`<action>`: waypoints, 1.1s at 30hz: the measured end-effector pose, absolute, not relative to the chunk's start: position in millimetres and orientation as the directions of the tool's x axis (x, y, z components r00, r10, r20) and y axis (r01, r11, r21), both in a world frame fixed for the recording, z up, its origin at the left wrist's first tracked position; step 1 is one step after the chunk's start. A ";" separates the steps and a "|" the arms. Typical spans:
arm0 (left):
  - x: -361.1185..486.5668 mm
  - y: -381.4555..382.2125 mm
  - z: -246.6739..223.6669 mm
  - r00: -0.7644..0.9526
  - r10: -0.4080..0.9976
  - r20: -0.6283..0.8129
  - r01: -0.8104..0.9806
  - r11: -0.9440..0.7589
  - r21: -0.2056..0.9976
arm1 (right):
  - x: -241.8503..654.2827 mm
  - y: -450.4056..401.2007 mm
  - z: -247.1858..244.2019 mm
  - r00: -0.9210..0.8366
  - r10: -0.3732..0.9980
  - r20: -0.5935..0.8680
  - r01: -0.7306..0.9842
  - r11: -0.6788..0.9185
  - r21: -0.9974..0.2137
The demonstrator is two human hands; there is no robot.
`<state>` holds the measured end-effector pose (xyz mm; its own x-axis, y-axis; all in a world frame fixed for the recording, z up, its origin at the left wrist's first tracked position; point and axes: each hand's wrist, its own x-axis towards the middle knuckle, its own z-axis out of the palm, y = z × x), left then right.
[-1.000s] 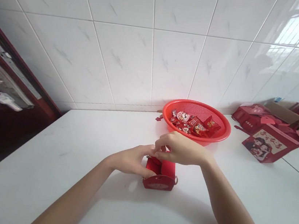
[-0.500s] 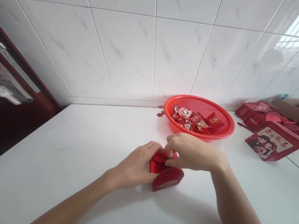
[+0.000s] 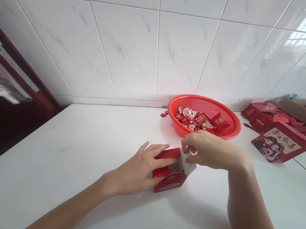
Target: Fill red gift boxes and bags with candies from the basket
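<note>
A small red box (image 3: pixel 170 182) stands on the white table with its top open and something red inside. Its right flap (image 3: pixel 187 165) is folded outward, showing a white inner side. My left hand (image 3: pixel 148 164) lies over the box's left side with fingers spread, one finger reaching into the opening. Thumb and fingers of my right hand (image 3: pixel 207 150) are pinched at the top of the white flap. Behind them sits a red mesh basket (image 3: pixel 231 134) holding several wrapped candies (image 3: pixel 189 113).
Large red boxes (image 3: pixel 287 143) and an open cardboard carton (image 3: pixel 301 111) stand at the right. A tiled wall (image 3: pixel 122 50) runs behind the white table (image 3: pixel 80 150). A dark red door with keys (image 3: pixel 2 91) is at the left.
My right hand has moved right, and the box's right flap now stands folded outward. The fingers of my left hand have spread, with one now in the opening.
</note>
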<state>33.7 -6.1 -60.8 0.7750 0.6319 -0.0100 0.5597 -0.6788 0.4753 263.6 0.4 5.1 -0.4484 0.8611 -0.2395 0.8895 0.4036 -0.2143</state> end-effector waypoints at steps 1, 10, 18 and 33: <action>33.7 -5.8 -61.1 0.764 0.646 -0.004 0.572 -0.674 0.467 | 263.1 0.2 4.8 -0.444 0.863 -0.240 0.893 0.404 -0.198; 37.0 -4.9 -67.8 0.607 0.791 0.075 0.595 -0.515 0.616 | 249.6 -5.1 -5.0 -0.459 0.846 -0.271 0.885 0.461 -0.060; 36.1 0.9 -63.8 0.531 0.845 -0.069 0.548 -0.280 0.788 | 242.6 -4.8 -1.9 -0.470 0.803 -0.365 0.882 0.415 -0.224; -0.7 36.7 -47.5 0.703 0.655 -0.276 0.522 -0.212 0.826 | 231.3 -6.9 -10.1 -0.440 0.830 -0.342 0.897 0.423 -0.128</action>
